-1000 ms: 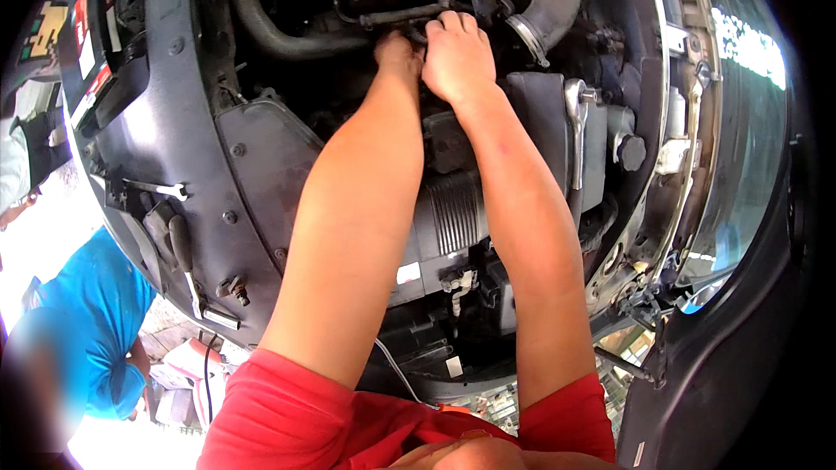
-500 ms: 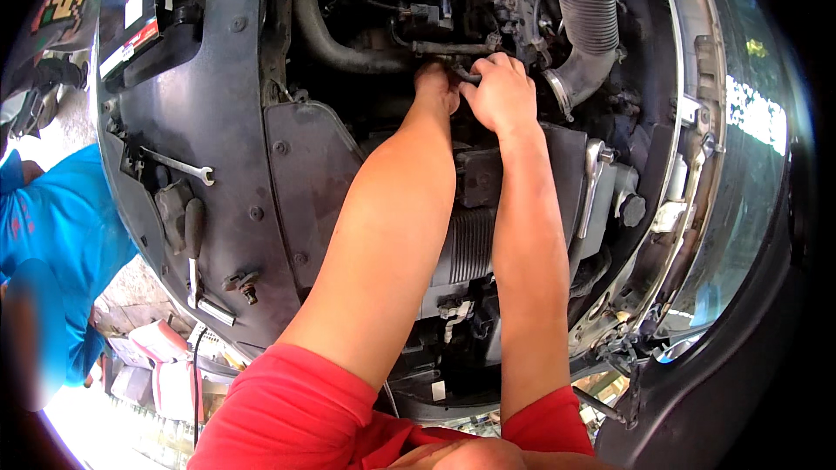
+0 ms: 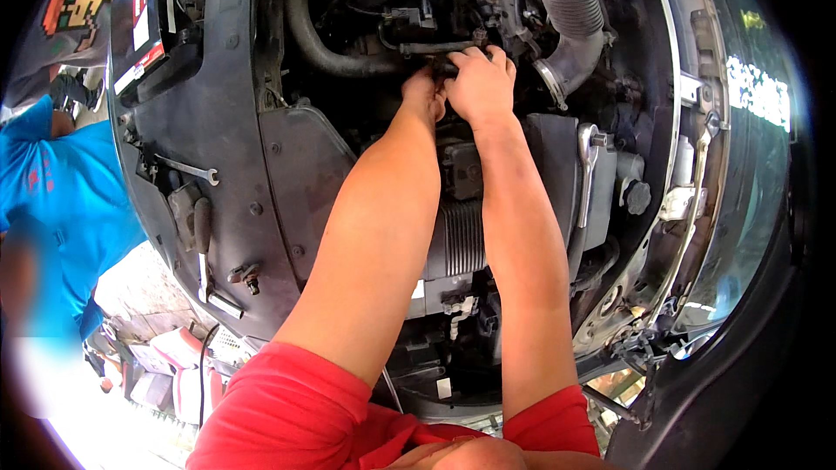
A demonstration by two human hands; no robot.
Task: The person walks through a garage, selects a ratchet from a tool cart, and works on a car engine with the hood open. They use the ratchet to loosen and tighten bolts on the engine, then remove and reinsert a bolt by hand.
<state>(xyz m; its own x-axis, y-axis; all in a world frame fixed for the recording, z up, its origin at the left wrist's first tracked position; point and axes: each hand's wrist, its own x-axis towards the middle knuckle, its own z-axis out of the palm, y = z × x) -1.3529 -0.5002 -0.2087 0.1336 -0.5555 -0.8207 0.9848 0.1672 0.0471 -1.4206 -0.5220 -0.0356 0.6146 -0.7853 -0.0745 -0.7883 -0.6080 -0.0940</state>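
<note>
One head-worn fisheye camera looks steeply down from close above, the engine bay (image 3: 463, 171) filling the frame's middle.

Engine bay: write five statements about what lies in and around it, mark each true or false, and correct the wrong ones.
1. The left hand is close beside the right hand. True.
2. The ratchet lies farther right than both hands. True.
3. The right hand grips the ratchet. False: the ratchet lies apart from both hands.
4. The wrench lies farther left than both hands. True.
5. The wrench touches the ratchet. False: they lie well apart, on opposite sides of the arms.
</note>
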